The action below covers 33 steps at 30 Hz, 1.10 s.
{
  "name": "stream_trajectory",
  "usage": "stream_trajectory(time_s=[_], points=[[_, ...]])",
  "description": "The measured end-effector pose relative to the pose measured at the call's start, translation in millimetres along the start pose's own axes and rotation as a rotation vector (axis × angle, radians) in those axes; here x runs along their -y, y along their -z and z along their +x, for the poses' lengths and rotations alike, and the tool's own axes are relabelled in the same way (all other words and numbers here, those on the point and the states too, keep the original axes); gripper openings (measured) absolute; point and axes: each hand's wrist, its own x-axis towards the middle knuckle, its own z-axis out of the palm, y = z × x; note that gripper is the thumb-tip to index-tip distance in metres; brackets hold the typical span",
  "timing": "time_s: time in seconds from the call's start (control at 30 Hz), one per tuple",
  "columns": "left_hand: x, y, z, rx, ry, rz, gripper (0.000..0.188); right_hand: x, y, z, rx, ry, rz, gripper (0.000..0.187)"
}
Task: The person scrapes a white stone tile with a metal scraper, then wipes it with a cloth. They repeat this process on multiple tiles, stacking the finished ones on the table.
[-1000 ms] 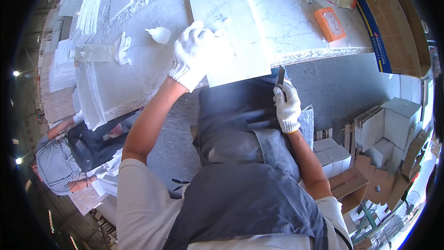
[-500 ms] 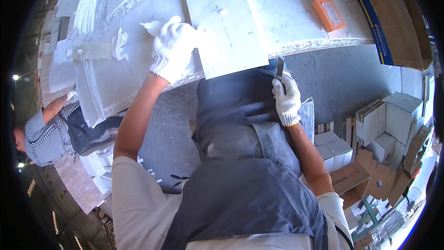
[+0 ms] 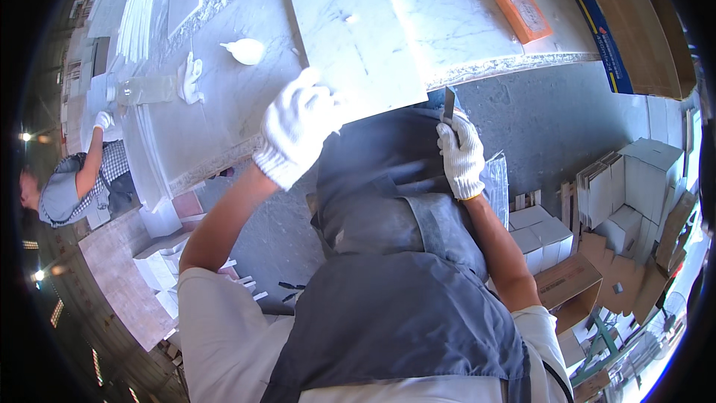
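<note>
A pale rectangular marble tile [image 3: 350, 26] lies on the workbench, its near end reaching past the front edge. My gloved left hand [image 3: 298, 119] is at the tile's near left corner and covers it. Its fingers are bent and blurred, so whether they grip the tile is unclear. In front of my lap, my gloved right hand [image 3: 462, 153] is closed round a scraper [image 3: 449, 104]. The flat metal blade points up and away from me, while the handle is hidden in the glove. A white teardrop-shaped squeeze bottle [image 3: 245, 51] rests left of the tile.
An orange block-shaped box [image 3: 523, 15] sits on the bench [image 3: 470, 37] at right, beside a large cardboard carton [image 3: 634, 30]. A clear bottle [image 3: 149, 91] and a crumpled white glove [image 3: 192, 78] lie at left. White boxes [image 3: 541, 239] stand low right. Another person [image 3: 74, 179] works far left.
My left hand has moved from beside the squeeze bottle toward me and right, to the tile's near corner. My right hand still holds the scraper. The other person has shifted, raising an arm.
</note>
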Motion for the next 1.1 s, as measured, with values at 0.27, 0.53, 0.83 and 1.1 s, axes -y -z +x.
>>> stream_trajectory(time_s=[0.27,0.53,0.83,1.1], points=[[-13.1,-20.2,6.3,-0.242,-0.044,0.012,0.020,4.3,0.0,1.3,0.046,0.045,-0.025,0.022],[-31.3,-65.6,31.3,-0.138,-0.032,-0.075,0.029,1.7,-0.5,1.6,0.025,0.064,-0.076,0.022],[-41.2,-45.1,35.4,-0.228,-0.154,0.012,0.027,-3.4,-1.3,0.6,0.011,0.106,-0.082,0.022],[-46.5,-32.7,48.3,-0.038,-0.056,0.089,0.029,-5.4,-0.9,1.9,0.012,0.088,-0.105,0.021]])
